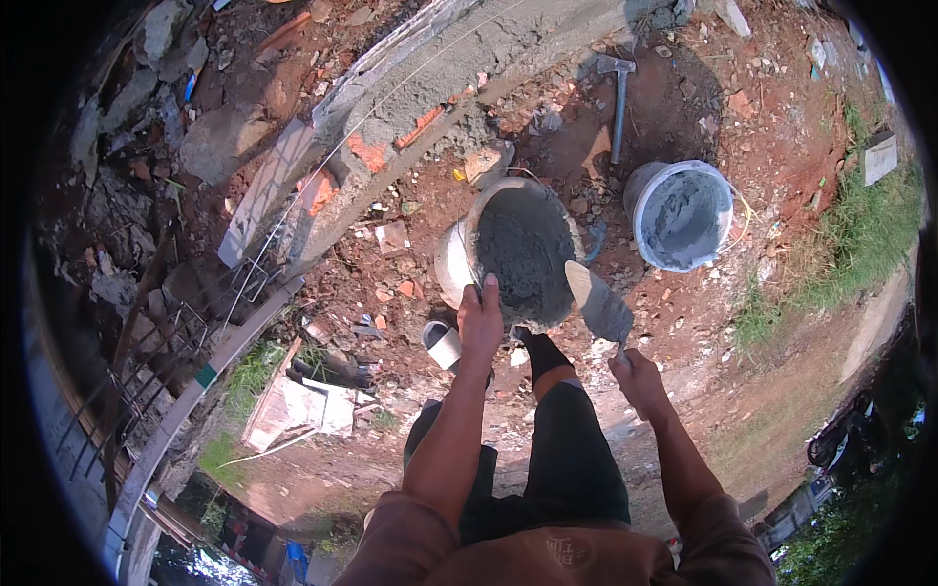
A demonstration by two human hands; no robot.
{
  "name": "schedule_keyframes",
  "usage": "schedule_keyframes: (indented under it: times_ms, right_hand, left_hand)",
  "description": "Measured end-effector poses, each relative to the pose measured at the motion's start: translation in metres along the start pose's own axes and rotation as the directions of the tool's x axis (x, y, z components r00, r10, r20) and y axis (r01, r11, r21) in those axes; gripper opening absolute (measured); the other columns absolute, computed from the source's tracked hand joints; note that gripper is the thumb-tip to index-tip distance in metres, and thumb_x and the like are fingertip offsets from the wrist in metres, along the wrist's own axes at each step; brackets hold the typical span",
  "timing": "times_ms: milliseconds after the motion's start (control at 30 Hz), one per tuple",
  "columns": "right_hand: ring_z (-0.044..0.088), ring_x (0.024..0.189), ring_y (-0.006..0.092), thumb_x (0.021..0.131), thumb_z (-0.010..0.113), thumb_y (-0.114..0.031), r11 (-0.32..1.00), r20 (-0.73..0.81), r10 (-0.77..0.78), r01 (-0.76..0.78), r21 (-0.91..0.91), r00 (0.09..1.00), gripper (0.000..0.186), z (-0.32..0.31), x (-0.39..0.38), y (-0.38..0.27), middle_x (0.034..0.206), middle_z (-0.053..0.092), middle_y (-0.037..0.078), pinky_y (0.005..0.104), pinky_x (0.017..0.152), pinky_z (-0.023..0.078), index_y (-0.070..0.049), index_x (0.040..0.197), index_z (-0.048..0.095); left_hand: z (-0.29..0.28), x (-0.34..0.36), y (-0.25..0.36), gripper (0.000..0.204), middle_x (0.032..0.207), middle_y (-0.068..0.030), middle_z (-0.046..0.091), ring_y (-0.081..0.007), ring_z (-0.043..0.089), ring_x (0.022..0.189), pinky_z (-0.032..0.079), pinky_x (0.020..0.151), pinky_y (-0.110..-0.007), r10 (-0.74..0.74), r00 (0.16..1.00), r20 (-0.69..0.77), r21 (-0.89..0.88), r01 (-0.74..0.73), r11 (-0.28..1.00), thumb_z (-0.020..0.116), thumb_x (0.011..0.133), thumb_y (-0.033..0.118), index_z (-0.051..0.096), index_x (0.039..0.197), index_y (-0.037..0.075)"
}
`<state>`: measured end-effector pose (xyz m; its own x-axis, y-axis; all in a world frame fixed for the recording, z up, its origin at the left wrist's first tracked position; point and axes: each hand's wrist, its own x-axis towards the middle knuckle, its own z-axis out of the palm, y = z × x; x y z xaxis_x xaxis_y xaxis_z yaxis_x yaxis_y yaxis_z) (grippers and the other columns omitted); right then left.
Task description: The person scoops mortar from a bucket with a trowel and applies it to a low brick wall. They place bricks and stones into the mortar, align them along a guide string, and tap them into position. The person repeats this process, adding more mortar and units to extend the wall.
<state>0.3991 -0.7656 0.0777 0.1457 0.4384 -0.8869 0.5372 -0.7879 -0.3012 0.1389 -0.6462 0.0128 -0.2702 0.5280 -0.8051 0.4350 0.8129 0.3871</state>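
A bucket (452, 262) with grey wet mortar (523, 249) in it stands on the dirt in front of me. My left hand (480, 320) grips its near left rim, fingertips over the edge. In my right hand (637, 383) is the handle of a trowel (600, 305), its blade pointing up and to the left, beside the bucket's right side. Grey mortar smears cover part of the blade. Farther right stands a second, white bucket (684, 217) with grey mortar coating its inside; neither hand touches it.
A hammer (619, 107) with a blue handle lies behind the buckets. A mortar-topped brick footing (391, 117) with a taut string runs diagonally at the far left. Steel rods (137, 391) and rubble (220, 142) are on the left; grass (850, 249) grows on the right.
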Motion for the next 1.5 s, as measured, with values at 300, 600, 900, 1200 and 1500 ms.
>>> schedule_keyframes:
  times_ms: [300, 600, 900, 1200, 1500]
  right_hand:
    - [0.043, 0.056, 0.0056, 0.092, 0.058, -0.033, 0.839, -0.130, 0.116, -0.027, 0.543, 0.985, 0.029, 0.016, 0.013, -0.029, 0.067, 0.045, -0.002, 0.0227, 0.049, 0.036, -0.005, 0.087, 0.053]
    - [0.057, 0.059, 0.0245, 0.089, 0.061, -0.031, 0.997, -0.229, -0.027, 0.009, -0.080, 0.973, 0.032, 0.011, 0.087, -0.039, 0.065, 0.056, 0.012, 0.0357, 0.057, 0.045, 0.000, 0.095, 0.059]
    - [0.065, 0.069, 0.0311, 0.093, 0.052, -0.023, 0.533, -0.406, -0.314, -0.194, -0.823, 0.858, 0.021, 0.015, 0.148, -0.054, 0.082, 0.063, 0.016, 0.0419, 0.062, 0.052, -0.002, 0.093, 0.052]
    - [0.063, 0.092, 0.0388, 0.087, 0.058, -0.027, 0.904, -0.297, -0.107, -0.031, -0.426, 0.949, 0.033, 0.111, 0.217, -0.080, 0.092, 0.065, 0.025, 0.0452, 0.085, 0.049, 0.005, 0.097, 0.059]
    - [0.053, 0.049, 0.0104, 0.085, 0.063, -0.021, 0.881, -0.112, 0.033, 0.024, 0.472, 0.993, 0.020, 0.123, 0.169, -0.069, 0.063, 0.057, 0.003, 0.0248, 0.048, 0.043, -0.002, 0.082, 0.059]
  left_hand:
    - [0.075, 0.101, -0.018, 0.066, 0.091, -0.0159, 0.061, -0.0253, 0.062, 0.083, 0.051, 0.069, -0.038, 0.015, 0.967, 0.255, -0.117, 0.015, 0.993, 0.048, 0.091, 0.059, 0.054, 0.111, -0.003]
    - [-0.086, 0.187, -0.073, 0.052, 0.103, -0.0195, 0.066, -0.0248, 0.065, 0.093, 0.050, 0.082, -0.035, 0.375, 0.887, 0.270, 0.020, -0.395, 0.919, 0.056, 0.093, 0.042, 0.054, 0.118, -0.002]
    - [-0.032, 0.222, -0.006, 0.054, 0.107, -0.0141, 0.060, -0.0189, 0.060, 0.089, 0.048, 0.081, -0.031, 0.736, 0.485, 0.473, -0.173, -0.768, 0.617, 0.051, 0.095, 0.039, 0.047, 0.133, 0.001]
    - [0.017, 0.237, -0.017, 0.046, 0.119, -0.0193, 0.061, -0.0304, 0.060, 0.109, 0.045, 0.092, -0.035, 0.785, 0.360, 0.504, -0.286, -0.788, 0.545, 0.039, 0.100, 0.036, 0.054, 0.127, 0.001]
    - [0.005, 0.247, -0.016, 0.047, 0.118, -0.0201, 0.061, -0.0316, 0.059, 0.112, 0.045, 0.093, -0.035, 0.801, 0.319, 0.507, -0.355, -0.769, 0.531, 0.042, 0.099, 0.035, 0.054, 0.126, -0.001]
